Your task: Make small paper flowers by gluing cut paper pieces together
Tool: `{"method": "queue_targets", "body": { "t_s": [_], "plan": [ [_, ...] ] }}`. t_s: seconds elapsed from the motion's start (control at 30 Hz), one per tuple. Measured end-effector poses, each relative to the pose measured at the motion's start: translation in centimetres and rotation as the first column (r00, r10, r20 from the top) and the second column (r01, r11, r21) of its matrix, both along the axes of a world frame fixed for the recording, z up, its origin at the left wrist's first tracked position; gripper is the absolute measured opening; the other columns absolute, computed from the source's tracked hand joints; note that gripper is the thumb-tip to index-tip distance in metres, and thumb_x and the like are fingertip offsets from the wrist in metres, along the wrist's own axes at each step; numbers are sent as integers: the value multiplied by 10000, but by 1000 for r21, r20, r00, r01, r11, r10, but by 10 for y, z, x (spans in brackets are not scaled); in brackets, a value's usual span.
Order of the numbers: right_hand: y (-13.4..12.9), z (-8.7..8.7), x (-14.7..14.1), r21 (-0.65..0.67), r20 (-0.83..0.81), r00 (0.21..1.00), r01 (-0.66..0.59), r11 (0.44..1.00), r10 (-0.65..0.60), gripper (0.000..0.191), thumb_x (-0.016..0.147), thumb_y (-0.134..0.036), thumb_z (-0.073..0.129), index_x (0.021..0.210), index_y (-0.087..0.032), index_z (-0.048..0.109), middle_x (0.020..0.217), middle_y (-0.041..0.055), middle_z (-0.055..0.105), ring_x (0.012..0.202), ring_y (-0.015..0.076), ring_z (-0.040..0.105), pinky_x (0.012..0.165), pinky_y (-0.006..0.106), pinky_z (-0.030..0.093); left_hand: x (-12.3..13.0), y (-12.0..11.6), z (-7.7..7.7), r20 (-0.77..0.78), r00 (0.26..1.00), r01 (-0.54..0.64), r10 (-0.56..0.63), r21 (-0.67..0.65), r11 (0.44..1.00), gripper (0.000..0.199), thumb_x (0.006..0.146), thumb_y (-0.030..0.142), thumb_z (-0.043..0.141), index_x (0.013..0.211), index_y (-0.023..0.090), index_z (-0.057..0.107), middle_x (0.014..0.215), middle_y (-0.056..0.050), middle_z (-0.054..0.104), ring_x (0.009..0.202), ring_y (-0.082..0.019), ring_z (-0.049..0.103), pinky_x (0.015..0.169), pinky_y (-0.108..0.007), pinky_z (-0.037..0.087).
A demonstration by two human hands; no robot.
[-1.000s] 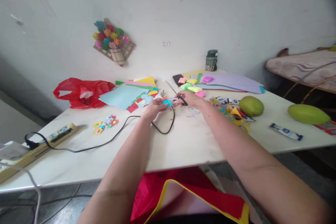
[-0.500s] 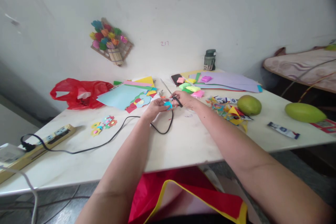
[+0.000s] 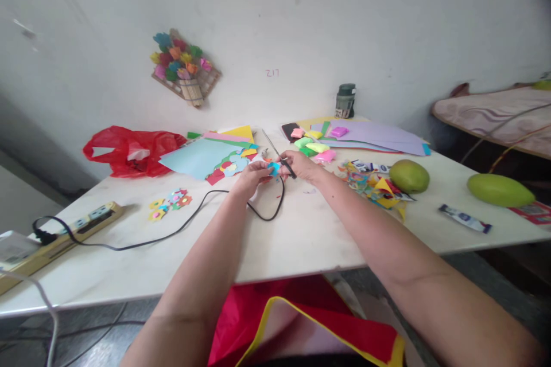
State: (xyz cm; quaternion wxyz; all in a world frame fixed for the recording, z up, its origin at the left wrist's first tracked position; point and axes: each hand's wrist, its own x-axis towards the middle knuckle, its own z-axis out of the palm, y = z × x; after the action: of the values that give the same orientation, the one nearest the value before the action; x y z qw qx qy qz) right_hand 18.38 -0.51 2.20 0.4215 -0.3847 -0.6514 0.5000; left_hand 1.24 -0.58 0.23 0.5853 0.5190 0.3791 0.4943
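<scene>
- Cord just nearside of the left hand might snag and tug it
- Left's pinching blue paper beside the right hand; too tight, it'll probably crease
- Right's gripping scissors; sloppy swing could scatter cutouts past the left

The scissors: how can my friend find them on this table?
Find the white table, then look toward its middle. The scissors are in the right hand, beside the small blue piece in the left hand. Unlike that piece, they have a black handle and a long, thin grey blade.
</scene>
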Motion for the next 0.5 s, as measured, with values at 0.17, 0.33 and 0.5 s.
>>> {"method": "queue_targets", "body": {
  "t_s": [0.17, 0.33, 0.5],
  "plan": [
    [3, -3, 5, -20, 6, 997, -83, 996, 83, 230, 649, -101, 651, 847, -135, 540, 528, -36, 588, 435, 76, 526, 459, 191, 426, -2, 0, 0, 20, 1000, -4, 4, 7, 1000, 372, 548, 273, 769, 773, 149, 500, 640, 5, 624, 546, -119, 607, 584, -268, 499],
    [7, 0, 19, -40, 186, 976, -106, 994, 112, 287, 635, -270, 729, 831, -136, 568, 557, -25, 585, 420, 65, 502, 424, 186, 403, -5, 3, -3, 14, 1000, 8, -9, 53, 999, 385, 578, 280, 763, 817, 138, 497, 683, -32, 660, 518, -121, 613, 554, -265, 511],
    [6, 3, 28, -42, 376, 913, -155, 987, 159, 394, 655, -486, 693, 803, -135, 591, 521, -14, 562, 405, 68, 493, 361, 174, 318, -8, 6, -5, 44, 999, 11, -14, 71, 997, 342, 565, 266, 774, 772, 104, 555, 690, -41, 657, 558, -112, 618, 569, -246, 523]
  ]
}}
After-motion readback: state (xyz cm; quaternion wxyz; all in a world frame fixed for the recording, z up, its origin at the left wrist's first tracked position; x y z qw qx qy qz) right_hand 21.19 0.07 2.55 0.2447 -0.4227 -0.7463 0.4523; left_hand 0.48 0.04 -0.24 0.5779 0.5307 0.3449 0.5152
